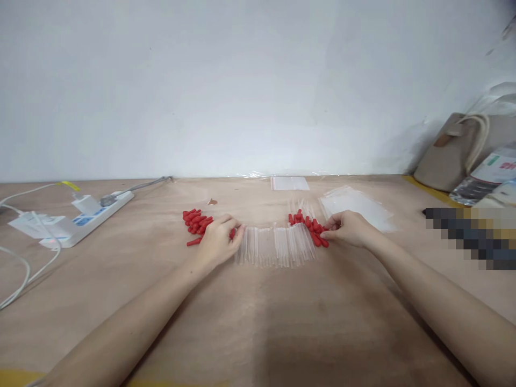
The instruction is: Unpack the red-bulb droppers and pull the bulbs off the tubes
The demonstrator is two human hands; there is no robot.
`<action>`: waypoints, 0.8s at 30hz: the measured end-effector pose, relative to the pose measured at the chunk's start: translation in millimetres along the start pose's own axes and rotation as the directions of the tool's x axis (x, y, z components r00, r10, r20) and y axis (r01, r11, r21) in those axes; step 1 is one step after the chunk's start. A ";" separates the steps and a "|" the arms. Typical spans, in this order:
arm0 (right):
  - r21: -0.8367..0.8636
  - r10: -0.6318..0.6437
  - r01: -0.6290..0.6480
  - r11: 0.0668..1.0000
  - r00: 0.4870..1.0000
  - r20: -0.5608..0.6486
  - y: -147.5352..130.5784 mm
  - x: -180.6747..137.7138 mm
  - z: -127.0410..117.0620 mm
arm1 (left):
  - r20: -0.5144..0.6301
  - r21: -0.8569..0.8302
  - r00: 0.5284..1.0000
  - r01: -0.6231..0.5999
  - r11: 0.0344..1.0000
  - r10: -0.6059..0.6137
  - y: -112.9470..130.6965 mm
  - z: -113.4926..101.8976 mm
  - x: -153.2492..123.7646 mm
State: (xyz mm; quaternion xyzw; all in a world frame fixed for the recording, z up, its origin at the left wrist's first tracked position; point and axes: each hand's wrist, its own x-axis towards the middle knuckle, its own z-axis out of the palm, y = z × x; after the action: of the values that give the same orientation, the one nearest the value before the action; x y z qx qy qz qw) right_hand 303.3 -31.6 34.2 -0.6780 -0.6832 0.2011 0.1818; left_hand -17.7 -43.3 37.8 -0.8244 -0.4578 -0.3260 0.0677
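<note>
A fan of clear glass dropper tubes lies on the wooden table between my hands. My left hand rests with fingers curled at the left end of the row, beside a pile of loose red rubber bulbs; a red bulb shows at its fingertips. My right hand is at the row's right end, its fingers pinched on the red bulbs that cap the tubes there.
A white power strip with chargers and cables lies at the left. Small clear zip bags and a stack of plastic bags lie behind the tubes. A beige tote bag and packets stand at the right by the wall.
</note>
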 end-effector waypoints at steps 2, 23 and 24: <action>0.004 0.004 -0.004 1.000 1.000 -0.012 -0.9 -0.4 0.1 | -0.004 0.015 1.000 0.010 1.000 -0.010 -3.0 -1.4 1.4; 0.460 0.022 0.120 0.880 0.956 -0.292 -25.0 -10.6 -1.4 | -0.103 0.251 0.987 -0.097 0.963 0.126 -1.1 -2.4 3.8; 0.447 -0.059 0.190 0.874 0.955 -0.290 -29.7 -14.1 5.3 | -0.138 0.305 0.974 -0.133 0.943 0.182 1.0 -2.7 3.9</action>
State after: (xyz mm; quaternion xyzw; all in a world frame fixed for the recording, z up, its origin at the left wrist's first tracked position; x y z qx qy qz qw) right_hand 275.4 -45.8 45.6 -0.5887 -0.6258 0.2548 0.4438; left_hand -16.6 -42.2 42.4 -0.8094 -0.4267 -0.3145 0.2528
